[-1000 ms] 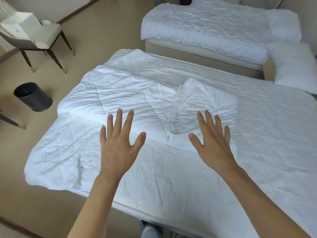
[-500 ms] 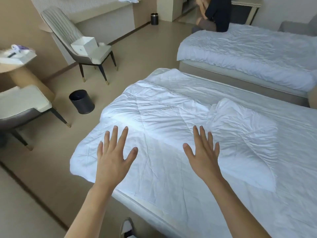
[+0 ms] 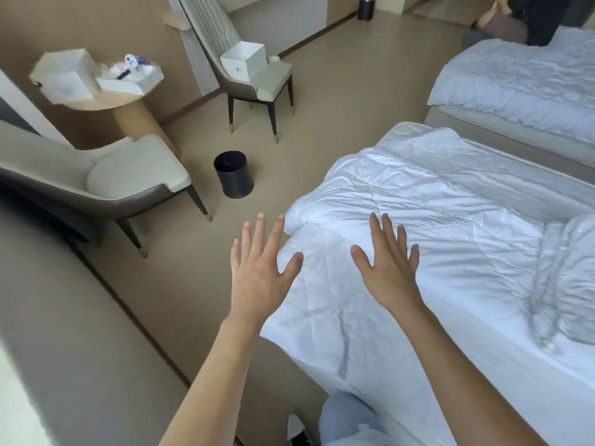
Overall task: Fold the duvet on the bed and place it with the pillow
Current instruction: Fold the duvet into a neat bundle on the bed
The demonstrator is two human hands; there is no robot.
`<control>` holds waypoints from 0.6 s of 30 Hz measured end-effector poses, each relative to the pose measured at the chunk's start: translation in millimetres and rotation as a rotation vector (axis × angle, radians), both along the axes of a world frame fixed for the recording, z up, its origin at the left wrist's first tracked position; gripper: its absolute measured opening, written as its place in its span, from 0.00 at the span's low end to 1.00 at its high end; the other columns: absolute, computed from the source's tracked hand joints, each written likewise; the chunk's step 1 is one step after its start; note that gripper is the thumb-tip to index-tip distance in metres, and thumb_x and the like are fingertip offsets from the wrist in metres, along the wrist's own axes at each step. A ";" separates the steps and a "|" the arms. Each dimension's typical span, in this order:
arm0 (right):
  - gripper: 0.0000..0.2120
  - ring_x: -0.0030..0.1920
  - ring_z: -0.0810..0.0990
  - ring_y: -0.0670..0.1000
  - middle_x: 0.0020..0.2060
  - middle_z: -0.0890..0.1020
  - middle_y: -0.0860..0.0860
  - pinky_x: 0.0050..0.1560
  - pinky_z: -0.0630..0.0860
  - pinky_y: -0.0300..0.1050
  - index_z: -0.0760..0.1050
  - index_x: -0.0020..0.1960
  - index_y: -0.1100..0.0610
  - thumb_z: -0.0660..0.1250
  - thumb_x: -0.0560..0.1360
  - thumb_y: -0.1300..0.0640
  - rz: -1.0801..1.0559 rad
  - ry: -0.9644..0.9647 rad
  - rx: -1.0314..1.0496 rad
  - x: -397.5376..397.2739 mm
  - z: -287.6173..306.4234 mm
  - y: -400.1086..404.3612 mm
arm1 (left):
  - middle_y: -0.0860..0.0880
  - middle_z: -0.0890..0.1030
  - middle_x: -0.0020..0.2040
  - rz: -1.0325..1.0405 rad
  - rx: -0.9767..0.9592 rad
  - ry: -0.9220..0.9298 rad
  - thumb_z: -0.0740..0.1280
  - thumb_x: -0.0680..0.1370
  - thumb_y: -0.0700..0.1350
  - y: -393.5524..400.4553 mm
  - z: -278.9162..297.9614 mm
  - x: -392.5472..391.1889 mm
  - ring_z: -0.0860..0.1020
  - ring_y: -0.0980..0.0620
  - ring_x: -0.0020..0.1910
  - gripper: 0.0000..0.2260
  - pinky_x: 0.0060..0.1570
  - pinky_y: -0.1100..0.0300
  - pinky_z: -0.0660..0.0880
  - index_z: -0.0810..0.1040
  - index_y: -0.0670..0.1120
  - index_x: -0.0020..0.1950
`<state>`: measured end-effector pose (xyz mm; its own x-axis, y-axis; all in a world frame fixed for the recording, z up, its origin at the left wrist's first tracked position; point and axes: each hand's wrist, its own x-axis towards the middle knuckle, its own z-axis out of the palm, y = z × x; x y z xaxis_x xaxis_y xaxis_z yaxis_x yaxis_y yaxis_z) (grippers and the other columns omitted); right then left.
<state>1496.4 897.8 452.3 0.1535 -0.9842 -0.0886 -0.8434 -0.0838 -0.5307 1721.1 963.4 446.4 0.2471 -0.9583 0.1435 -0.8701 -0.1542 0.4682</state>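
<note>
The near bed (image 3: 483,397) is filling the right half of the view, its foot corner pointing toward the room. The white duvet (image 3: 418,220) is lying across it, partly folded: a doubled layer is sitting on top of a flat layer, with the fold edge running from the near-left corner back toward the right. A crumpled flap of it is bunching at the right margin, blurred. No pillow can be made out here. A second bed (image 3: 521,88) is standing beyond, well apart, with rumpled pale bedding. Two cream chairs are sitting on the tan floor: the near chair (image 3: 106,185) at left, the far chair (image 3: 254,78) carrying a white box (image 3: 244,61). A round side table (image 3: 106,104) is holding white packages, blurred. A black bin (image 3: 234,174) is standing between the chairs and the bed. The left hand (image 3: 259,272) is hovering over the duvet's corner edge, fingers spread and straight, gripping nothing. The right hand (image 3: 388,265) is hovering over the duvet, likewise splayed and holding nothing; contact with the fabric cannot be judged.
</note>
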 end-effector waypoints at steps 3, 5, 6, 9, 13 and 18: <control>0.33 0.83 0.38 0.52 0.84 0.42 0.44 0.80 0.37 0.63 0.41 0.83 0.42 0.53 0.84 0.40 0.023 -0.016 0.005 65.2 -3.6 -37.0 | 0.50 0.50 0.84 -0.002 0.005 0.011 0.50 0.79 0.67 -35.8 2.6 56.5 0.46 0.46 0.83 0.33 0.79 0.44 0.47 0.49 0.60 0.82; 0.33 0.83 0.38 0.52 0.84 0.42 0.43 0.80 0.37 0.63 0.42 0.83 0.42 0.53 0.84 0.40 0.014 -0.035 0.007 103.4 -10.5 -64.6 | 0.51 0.50 0.84 -0.015 0.008 0.007 0.50 0.78 0.67 -63.2 1.4 92.4 0.45 0.47 0.83 0.33 0.79 0.45 0.47 0.50 0.60 0.82; 0.33 0.83 0.38 0.52 0.84 0.42 0.43 0.80 0.37 0.63 0.42 0.83 0.42 0.53 0.84 0.40 0.004 -0.046 0.008 121.7 -15.1 -80.2 | 0.51 0.50 0.84 -0.029 0.010 -0.003 0.50 0.78 0.67 -79.1 -0.4 111.2 0.46 0.47 0.83 0.33 0.79 0.44 0.47 0.50 0.59 0.82; 0.33 0.83 0.39 0.53 0.84 0.43 0.44 0.80 0.38 0.64 0.43 0.83 0.43 0.53 0.84 0.40 -0.052 -0.072 0.027 175.8 -32.9 -132.9 | 0.51 0.51 0.84 -0.088 0.039 -0.044 0.49 0.78 0.67 -138.1 -8.9 169.4 0.46 0.47 0.83 0.33 0.79 0.44 0.48 0.50 0.59 0.83; 0.33 0.83 0.41 0.54 0.84 0.46 0.44 0.80 0.39 0.64 0.45 0.84 0.44 0.55 0.84 0.41 -0.165 -0.123 0.056 242.9 -50.1 -203.6 | 0.50 0.50 0.84 -0.160 0.099 -0.070 0.48 0.78 0.68 -224.8 -19.6 240.2 0.46 0.46 0.83 0.34 0.79 0.45 0.47 0.50 0.59 0.83; 0.33 0.83 0.42 0.53 0.84 0.46 0.44 0.80 0.39 0.63 0.44 0.84 0.43 0.55 0.84 0.41 -0.341 -0.147 0.077 290.7 -41.0 -271.7 | 0.50 0.52 0.84 -0.284 0.106 -0.058 0.49 0.78 0.68 -324.8 -11.7 293.0 0.48 0.46 0.83 0.34 0.78 0.44 0.48 0.53 0.58 0.83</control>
